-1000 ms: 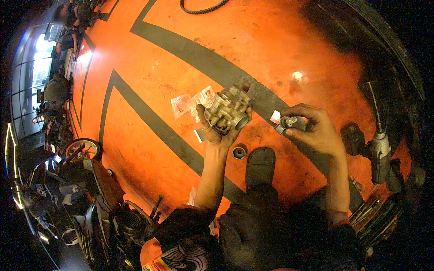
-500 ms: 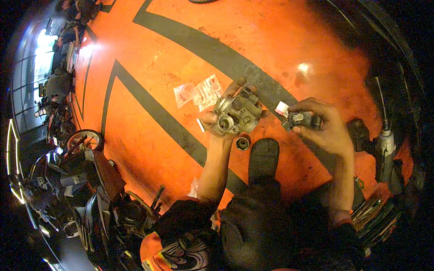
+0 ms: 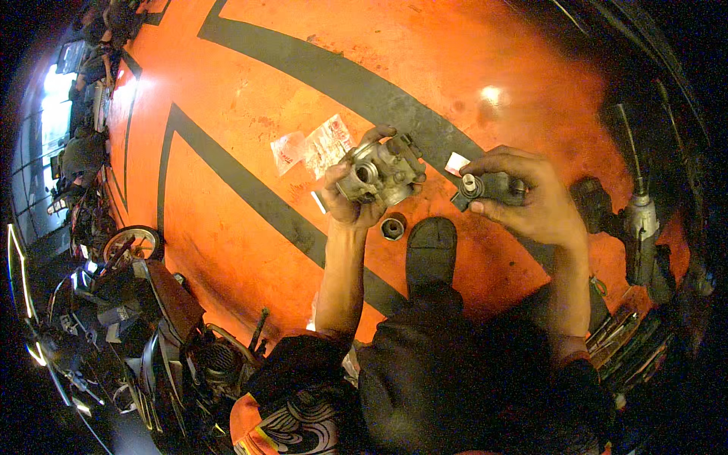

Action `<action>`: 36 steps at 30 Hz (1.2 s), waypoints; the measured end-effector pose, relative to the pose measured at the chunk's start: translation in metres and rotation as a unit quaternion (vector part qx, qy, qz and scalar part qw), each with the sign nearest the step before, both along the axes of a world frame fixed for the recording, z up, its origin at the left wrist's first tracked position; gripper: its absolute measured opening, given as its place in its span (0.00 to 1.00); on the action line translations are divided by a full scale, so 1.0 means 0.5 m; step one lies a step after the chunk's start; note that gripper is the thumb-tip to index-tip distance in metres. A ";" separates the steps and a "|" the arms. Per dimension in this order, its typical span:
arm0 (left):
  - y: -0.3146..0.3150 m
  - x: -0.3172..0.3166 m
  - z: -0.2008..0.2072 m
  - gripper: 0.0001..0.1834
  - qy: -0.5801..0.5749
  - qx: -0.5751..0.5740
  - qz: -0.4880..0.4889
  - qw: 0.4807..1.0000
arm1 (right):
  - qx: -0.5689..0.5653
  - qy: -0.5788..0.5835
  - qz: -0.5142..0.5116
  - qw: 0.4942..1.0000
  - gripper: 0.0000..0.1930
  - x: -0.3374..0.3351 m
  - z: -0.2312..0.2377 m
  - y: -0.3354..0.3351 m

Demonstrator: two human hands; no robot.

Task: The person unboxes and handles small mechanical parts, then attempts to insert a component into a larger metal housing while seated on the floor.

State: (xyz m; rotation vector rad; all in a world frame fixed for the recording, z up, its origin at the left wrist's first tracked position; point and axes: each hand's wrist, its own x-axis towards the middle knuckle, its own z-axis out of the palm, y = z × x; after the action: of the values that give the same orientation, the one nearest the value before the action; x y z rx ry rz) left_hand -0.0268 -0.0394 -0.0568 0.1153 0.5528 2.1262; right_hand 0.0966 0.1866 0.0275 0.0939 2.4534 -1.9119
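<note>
My left hand (image 3: 350,199) grips a grey metal carburettor body (image 3: 381,171) and holds it up above the orange floor. My right hand (image 3: 531,199) is closed on a small dark cylindrical part (image 3: 489,188) with a pale tip, held just right of the carburettor and apart from it. A dark hexagonal socket-like piece (image 3: 393,227) lies on the floor below the carburettor. My dark shoe (image 3: 431,254) points forward between my two forearms.
Small clear plastic packets (image 3: 315,148) lie on the orange floor (image 3: 227,227) with its dark stripes. A power tool (image 3: 641,227) and hand tools (image 3: 629,334) lie at the right. A motorcycle (image 3: 152,303) stands at the lower left, and more vehicles line the far left edge.
Both hands have drifted slightly rightward in view, still holding the same parts. The carburettor has been turned a little in my left hand, and the two parts are closer together.
</note>
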 end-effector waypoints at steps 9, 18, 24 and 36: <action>-0.001 0.021 0.004 0.43 -0.117 0.072 0.054 0.989 | 0.010 0.012 0.011 1.000 0.18 0.000 -0.008 -0.003; 0.002 0.009 0.006 0.36 -0.064 -0.002 0.013 0.998 | 0.042 -0.005 0.017 0.999 0.19 -0.002 -0.009 0.002; 0.024 0.024 0.013 0.36 -0.080 -0.128 0.083 0.985 | 0.029 0.016 -0.006 0.999 0.17 0.005 -0.022 -0.001; 0.002 0.043 -0.018 0.33 -0.140 0.023 0.014 0.990 | 0.023 0.035 0.012 0.999 0.18 0.005 -0.030 -0.001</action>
State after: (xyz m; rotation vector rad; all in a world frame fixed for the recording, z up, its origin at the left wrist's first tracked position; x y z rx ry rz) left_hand -0.0053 -0.0386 -0.0659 -0.1646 0.3418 2.1365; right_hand 0.0989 0.1861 0.0124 -0.0006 2.5307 -1.8826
